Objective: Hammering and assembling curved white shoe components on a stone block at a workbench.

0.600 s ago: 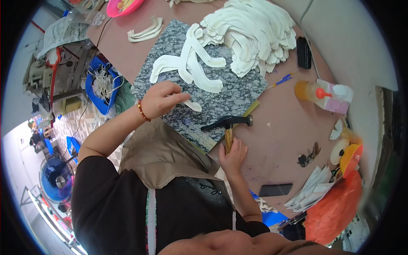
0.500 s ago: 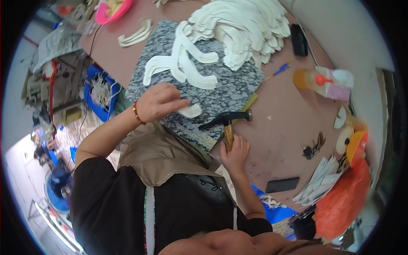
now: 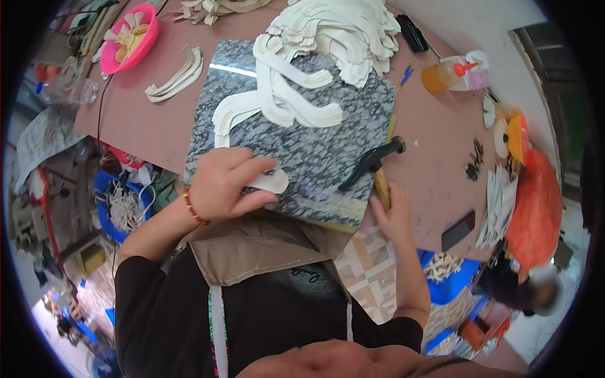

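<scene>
My right hand [image 3: 393, 213] is closed round the wooden handle of a hammer [image 3: 372, 165]. The hammer's black head lies over the right front part of a grey speckled stone slab [image 3: 302, 154]. Over the slab's near left part, my left hand [image 3: 222, 183] has its thumb and forefinger around a small white strip [image 3: 272, 181]. The rounded end of that strip sticks out between them; the rest is hidden under the hand. Farther back on the slab lie several curved white strips [image 3: 277, 94], overlapping each other.
Behind them rises a big pile of white strips [image 3: 343, 34]. A pink bowl [image 3: 129, 39] and a few loose strips [image 3: 178, 75] lie at left. Along the right are an amber bottle [image 3: 441, 77], a phone [image 3: 458, 231] and an orange bag [image 3: 534, 211]. A blue basket [image 3: 104, 211] stands at lower left.
The view has shifted. My left thumb and forefinger have spread further apart around the small strip. The hammer has tilted, its striking end now pointing farther back, still in my right hand.
</scene>
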A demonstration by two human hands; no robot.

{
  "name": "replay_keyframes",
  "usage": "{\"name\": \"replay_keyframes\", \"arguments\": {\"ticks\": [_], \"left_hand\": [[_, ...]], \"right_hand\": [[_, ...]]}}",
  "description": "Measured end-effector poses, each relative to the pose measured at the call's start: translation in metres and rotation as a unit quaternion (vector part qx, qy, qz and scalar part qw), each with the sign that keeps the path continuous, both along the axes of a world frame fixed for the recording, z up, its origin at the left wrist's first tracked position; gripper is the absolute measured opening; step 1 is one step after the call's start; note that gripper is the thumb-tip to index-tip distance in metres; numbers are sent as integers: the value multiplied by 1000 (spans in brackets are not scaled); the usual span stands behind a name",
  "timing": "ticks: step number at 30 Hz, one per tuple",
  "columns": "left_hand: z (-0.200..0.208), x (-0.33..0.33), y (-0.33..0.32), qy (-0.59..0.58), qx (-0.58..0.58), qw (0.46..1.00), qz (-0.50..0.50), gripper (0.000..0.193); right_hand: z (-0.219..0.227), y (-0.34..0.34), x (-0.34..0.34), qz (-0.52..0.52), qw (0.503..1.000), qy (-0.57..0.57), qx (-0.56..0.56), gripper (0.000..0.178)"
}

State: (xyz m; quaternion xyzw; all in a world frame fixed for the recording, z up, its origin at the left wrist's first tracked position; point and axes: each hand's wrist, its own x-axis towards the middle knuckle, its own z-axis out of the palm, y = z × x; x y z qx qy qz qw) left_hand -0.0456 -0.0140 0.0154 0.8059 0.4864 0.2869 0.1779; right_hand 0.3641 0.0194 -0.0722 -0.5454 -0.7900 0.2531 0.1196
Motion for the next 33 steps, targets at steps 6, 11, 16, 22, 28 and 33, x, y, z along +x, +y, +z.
{"name": "replay_keyframes", "arguments": {"ticks": [6,11,16,22,28,33], "left_hand": [[-44,7,-8,-45,56,994,-81,32],[-67,11,-19,-82,0,993,-83,36],[-81,31,-20,-117,-19,990,-73,35],[-76,52,-20,-95,-59,993,-48,36],[-70,56,-23,-52,-28,998,-11,34],[-73,55,-32,-59,1,998,9,27]], "right_hand": [[6,14,-47,-122,981,143,45,51],[6,37,-92,-147,970,6,194,51],[52,3,-89,-181,959,40,212,39],[100,-56,-99,-90,971,174,138,38],[95,-47,-130,-9,989,122,78,39],[82,-41,-134,-7,994,83,74,37]]}}
